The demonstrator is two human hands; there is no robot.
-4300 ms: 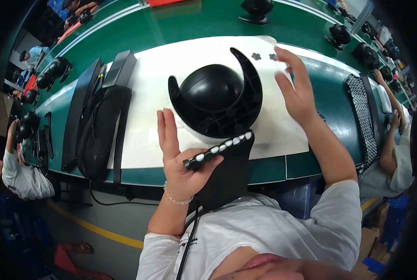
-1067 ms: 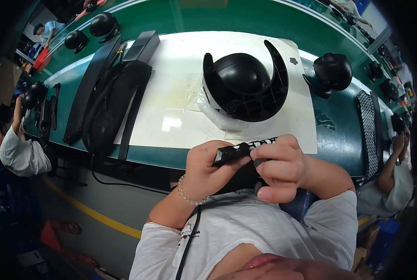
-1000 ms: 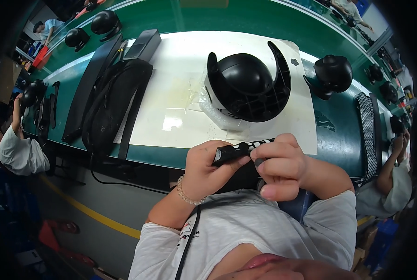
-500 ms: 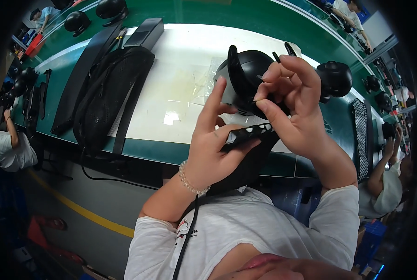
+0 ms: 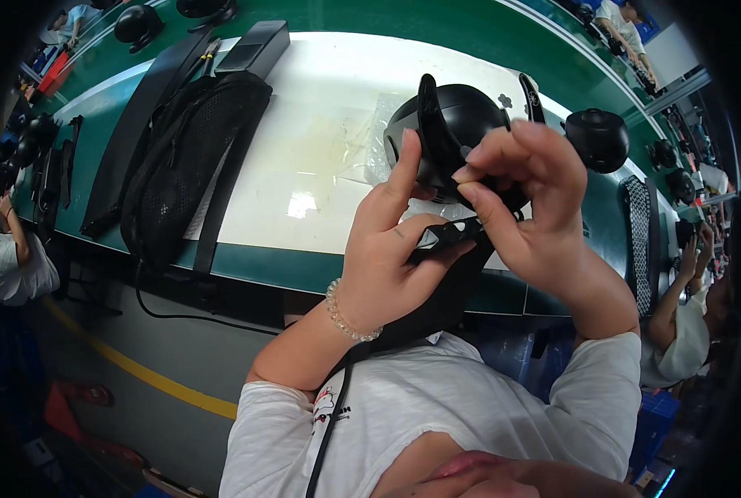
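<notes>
A round, glossy black shell [image 5: 462, 108] stands over the white mat, with a curved black horn-like piece [image 5: 430, 124] in front of it and a second upright black piece [image 5: 531, 98] at its right. My left hand [image 5: 391, 253] grips a black piece with white spots [image 5: 443, 236] between thumb and fingers, its index finger raised beside the curved piece. Close by, my right hand [image 5: 536, 187] has thumb and index fingertip pinched together at the shell's lower edge. Whatever lies in that pinch is too small to make out.
A black mesh bag [image 5: 192, 158], yellow-handled pliers [image 5: 210, 56] and a grey-black box [image 5: 256, 48] lie left on the white mat [image 5: 304, 149]. Clear plastic [image 5: 375, 137] lies beside the shell. Another black round unit [image 5: 594, 139] and a patterned strap [image 5: 638, 241] are right. Co-workers sit at both sides.
The curved black piece and my left hand have shifted slightly right. My right hand's raised fingers have lowered a little, with its pinch still closed. Less of the spotted piece shows.
</notes>
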